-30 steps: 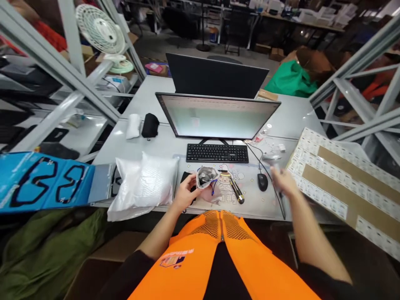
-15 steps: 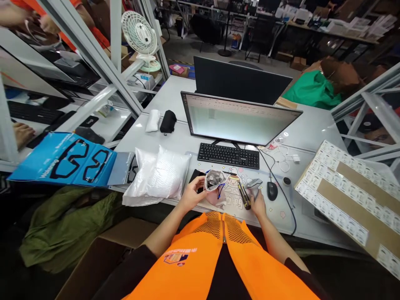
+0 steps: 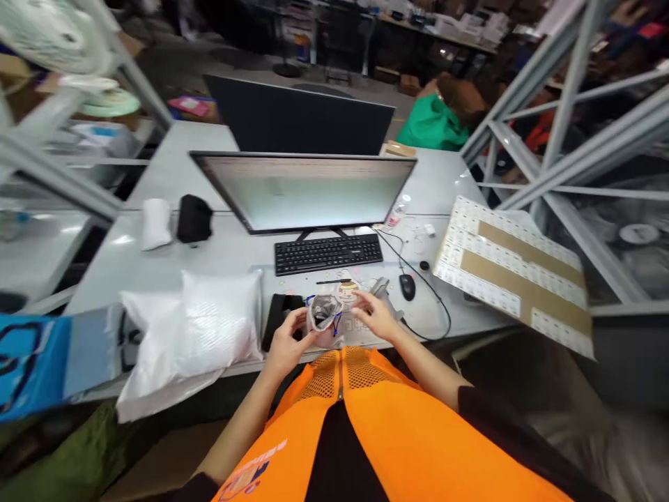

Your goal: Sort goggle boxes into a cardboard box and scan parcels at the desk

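Note:
A small light-coloured drawstring pouch with a blue cord stands at the front of the desk, its mouth open and dark contents inside that I cannot make out. My left hand grips the pouch's left side between thumb and fingers. To the right of the pouch, my right hand is open, fingers apart and pointing toward it, with nothing visible in them. Just beyond that hand lies a grey object, partly hidden. A black flat item rests beside my left hand. A thin black pen-like stick lies behind the pouch.
A keyboard and a monitor stand behind the pouch. The mouse and its cable are to the right, near a label-covered cardboard box. White padded mailers and a blue package occupy the left.
The view has swung right. My right hand has left the grey object and moved toward the pouch. The black-and-yellow tools beside it no longer show. My left hand still holds the pouch.

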`<state>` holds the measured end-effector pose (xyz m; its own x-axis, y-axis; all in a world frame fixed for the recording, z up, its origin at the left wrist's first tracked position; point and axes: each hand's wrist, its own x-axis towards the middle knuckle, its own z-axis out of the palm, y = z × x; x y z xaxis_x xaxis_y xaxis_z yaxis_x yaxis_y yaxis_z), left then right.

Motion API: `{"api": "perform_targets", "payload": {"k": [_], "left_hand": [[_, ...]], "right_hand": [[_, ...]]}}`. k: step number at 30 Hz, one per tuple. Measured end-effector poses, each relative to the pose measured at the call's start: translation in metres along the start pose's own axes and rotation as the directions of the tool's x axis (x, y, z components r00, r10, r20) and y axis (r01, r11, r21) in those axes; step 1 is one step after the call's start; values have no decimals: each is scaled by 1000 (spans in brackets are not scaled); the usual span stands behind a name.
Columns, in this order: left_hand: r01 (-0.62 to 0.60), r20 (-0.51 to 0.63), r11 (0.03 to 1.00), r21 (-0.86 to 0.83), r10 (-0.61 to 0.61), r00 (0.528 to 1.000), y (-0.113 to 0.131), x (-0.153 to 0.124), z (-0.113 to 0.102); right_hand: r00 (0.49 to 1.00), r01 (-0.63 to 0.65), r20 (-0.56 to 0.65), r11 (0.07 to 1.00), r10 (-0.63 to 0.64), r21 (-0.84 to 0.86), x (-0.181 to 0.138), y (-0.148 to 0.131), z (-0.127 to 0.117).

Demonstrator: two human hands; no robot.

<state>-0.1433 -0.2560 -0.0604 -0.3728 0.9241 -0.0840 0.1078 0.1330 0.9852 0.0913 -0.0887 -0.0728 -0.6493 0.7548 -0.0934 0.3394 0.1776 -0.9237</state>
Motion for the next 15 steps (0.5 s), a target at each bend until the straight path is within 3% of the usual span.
{"api": "perform_targets", "payload": {"k": [2, 5, 8, 10, 15], "left_hand": [[-2, 41, 999, 48, 0, 999, -2, 5, 12], [-4, 114, 994, 113, -9, 993, 1, 10, 26], [45, 245, 995, 84, -64, 967, 2, 13, 30], [145, 308, 989, -20, -132, 942, 1, 17, 31], [382, 298, 891, -246, -305, 905, 4, 35, 45]], "right_hand": [[985, 17, 163, 981, -49, 192, -2, -20, 8], [985, -3, 168, 952, -51, 308, -4, -33, 18], [997, -51, 68, 961, 33, 270, -8, -34, 20], [998, -53, 34, 977, 47, 205, -13, -34, 16], [999, 36, 21, 999, -37, 32, -27, -40, 1]]}}
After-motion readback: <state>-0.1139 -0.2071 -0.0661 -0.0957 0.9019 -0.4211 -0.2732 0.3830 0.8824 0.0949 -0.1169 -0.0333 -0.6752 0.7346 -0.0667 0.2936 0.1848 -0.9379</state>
